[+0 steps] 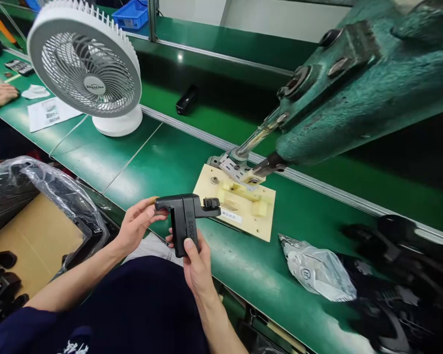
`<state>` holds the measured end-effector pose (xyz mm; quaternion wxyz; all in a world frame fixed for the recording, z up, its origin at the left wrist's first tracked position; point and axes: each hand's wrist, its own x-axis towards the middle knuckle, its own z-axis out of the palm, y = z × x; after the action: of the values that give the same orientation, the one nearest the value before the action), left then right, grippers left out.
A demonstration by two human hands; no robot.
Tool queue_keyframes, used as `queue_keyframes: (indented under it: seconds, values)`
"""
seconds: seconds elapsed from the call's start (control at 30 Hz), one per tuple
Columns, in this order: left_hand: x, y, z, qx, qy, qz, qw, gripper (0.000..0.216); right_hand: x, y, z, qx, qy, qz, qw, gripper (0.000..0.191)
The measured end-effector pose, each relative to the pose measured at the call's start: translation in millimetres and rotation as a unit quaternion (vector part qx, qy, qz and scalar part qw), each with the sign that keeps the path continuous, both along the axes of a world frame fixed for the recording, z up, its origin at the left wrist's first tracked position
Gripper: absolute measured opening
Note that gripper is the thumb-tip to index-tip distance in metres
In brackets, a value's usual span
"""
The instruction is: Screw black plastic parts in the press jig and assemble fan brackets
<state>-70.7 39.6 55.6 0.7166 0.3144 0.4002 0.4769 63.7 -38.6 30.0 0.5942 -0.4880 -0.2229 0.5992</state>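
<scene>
Over the near edge of the bench I hold a black plastic clamp bracket (184, 221) with raised lettering on its body and a round ribbed knob (211, 202) on its right arm. My right hand (197, 260) is closed around the lower body, thumb in front. My left hand (138, 221) is closed at the end of the upper left arm, its fingertips partly behind it. Beyond the bracket lies a cream fixture plate (264, 223) with raised blocks and a white label, under the tip of a green press (339, 108).
A white fan (96, 88) stands at the back left. A clear plastic bag (317, 270) and dark bracket parts (398, 280) lie on the right. At lower left is a plastic-lined carton (33, 236) with black parts. Another person's hand (3, 93) rests at far left.
</scene>
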Motion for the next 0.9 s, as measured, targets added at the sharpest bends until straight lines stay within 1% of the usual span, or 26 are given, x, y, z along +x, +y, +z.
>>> queue_keyframes:
  seconds: [0.13,0.2,0.37,0.5,0.63,0.77,0.83,0.9]
  values:
    - [3,-7,0.8,0.002,-0.027,-0.058,0.998,0.039,-1,-1,-3.1,0.013,-0.003,-0.007,1.0,0.05]
    - [6,-11,-1.6,-0.002,-0.029,-0.071,0.997,0.044,-3,0,-6.6,0.017,-0.009,-0.015,1.0,0.049]
    - [18,-17,-12.0,-0.011,-0.015,-0.061,0.998,0.049,-8,3,-17.2,0.027,-0.027,-0.04,0.998,0.045]
    - [27,-17,-15.8,-0.02,0.002,-0.05,0.999,0.05,-9,2,-21.1,0.024,-0.069,-0.05,0.996,0.043]
    - [30,-13,-14.6,-0.033,-0.002,-0.051,0.998,0.047,-7,2,-18.8,0.033,-0.101,-0.02,0.994,0.047]
    - [24,-6,-13.8,-0.049,-0.001,-0.061,0.997,0.044,1,-2,-19.5,0.06,-0.101,0.047,0.992,0.053]
    - [20,-2,-14.5,-0.054,0.003,-0.054,0.997,0.044,9,-6,-24.1,0.069,-0.107,0.073,0.989,0.05]
    - [16,2,-15.3,-0.056,0.009,-0.045,0.997,0.046,20,-11,-30.3,0.07,-0.13,0.059,0.987,0.043]
